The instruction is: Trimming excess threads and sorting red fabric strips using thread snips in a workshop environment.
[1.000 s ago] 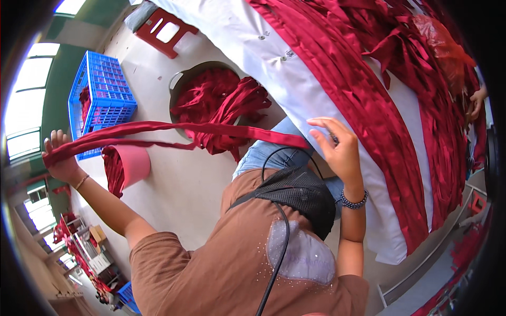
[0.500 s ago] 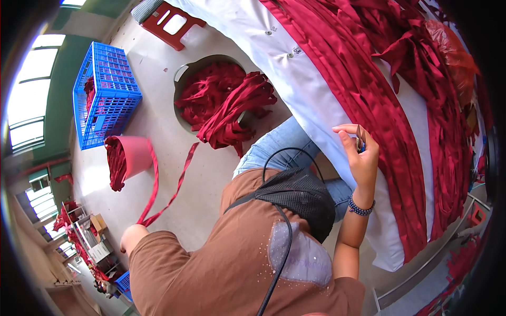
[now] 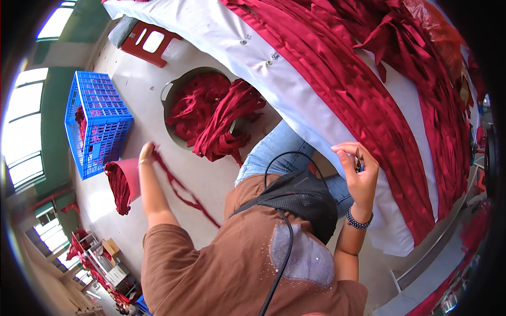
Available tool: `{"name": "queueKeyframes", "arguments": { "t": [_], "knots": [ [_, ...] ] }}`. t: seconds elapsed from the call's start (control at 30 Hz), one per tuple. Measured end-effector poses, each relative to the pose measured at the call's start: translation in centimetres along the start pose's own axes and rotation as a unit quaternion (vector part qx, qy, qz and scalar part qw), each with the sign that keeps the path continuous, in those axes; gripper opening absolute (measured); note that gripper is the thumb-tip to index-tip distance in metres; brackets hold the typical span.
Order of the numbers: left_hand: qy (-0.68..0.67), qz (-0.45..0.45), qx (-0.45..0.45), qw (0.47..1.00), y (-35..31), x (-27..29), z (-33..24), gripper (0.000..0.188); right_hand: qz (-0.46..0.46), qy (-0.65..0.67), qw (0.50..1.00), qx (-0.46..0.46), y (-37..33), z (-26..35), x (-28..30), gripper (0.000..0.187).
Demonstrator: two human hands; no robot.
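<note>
My left hand [image 3: 146, 154] is stretched out on the left above a pink bucket, its fingers closed on a dark red fabric strip [image 3: 182, 192]. From the hand the strip hangs slack in a loop toward my shirt. The pink bucket [image 3: 132, 178] lies tipped, with red fabric in its mouth. At the edge of the white-covered table, my right hand [image 3: 361, 171] holds small thread snips [image 3: 359, 160] in its palm, blades pointing up. Thumb and forefinger are near each other over the white cloth [image 3: 311, 113]. Long red fabric strips [image 3: 337, 89] lie along the table beside this hand.
A grey-green tub [image 3: 171, 113] heaped with red strips [image 3: 224, 118] stands on the floor ahead. To its left is a blue plastic crate [image 3: 100, 118] holding some red fabric. A red stool [image 3: 150, 45] stands farther off. A translucent red plastic bag [image 3: 435, 23] lies at the table's far right.
My left hand has swung forward from beside my body to the pink bucket, carrying the strip along. My right hand stays almost where it was, still holding the snips. The view has shifted slightly.
</note>
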State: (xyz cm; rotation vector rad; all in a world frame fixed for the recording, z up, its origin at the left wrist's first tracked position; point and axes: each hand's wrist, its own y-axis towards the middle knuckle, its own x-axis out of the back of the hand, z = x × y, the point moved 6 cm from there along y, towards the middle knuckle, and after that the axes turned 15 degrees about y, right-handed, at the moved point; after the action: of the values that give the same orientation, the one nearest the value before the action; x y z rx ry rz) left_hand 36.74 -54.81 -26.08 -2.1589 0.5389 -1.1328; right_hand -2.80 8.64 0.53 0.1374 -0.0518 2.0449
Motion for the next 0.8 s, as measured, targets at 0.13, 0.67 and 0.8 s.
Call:
{"name": "queueKeyframes", "arguments": {
  "t": [0.13, 0.67, 0.8],
  "knots": [
    [-0.049, 0.237, 0.031, 0.970, -1.6, -22.9, -12.3, 0.018, -0.045, -0.049, 0.998, -0.007, -1.4, -0.3, 1.8, 0.005],
    [0.416, 0.112, -0.397, 0.811, -7.7, -38.2, -21.2, 0.054, -0.184, 0.015, 0.981, -0.054, -5.5, 0.2, 5.1, 0.006],
    [0.329, 0.226, -0.458, 0.794, -5.9, -35.6, -16.8, 0.055, -0.184, 0.039, 0.980, -0.059, -6.0, 0.8, 5.3, 0.008]
  ]
}}
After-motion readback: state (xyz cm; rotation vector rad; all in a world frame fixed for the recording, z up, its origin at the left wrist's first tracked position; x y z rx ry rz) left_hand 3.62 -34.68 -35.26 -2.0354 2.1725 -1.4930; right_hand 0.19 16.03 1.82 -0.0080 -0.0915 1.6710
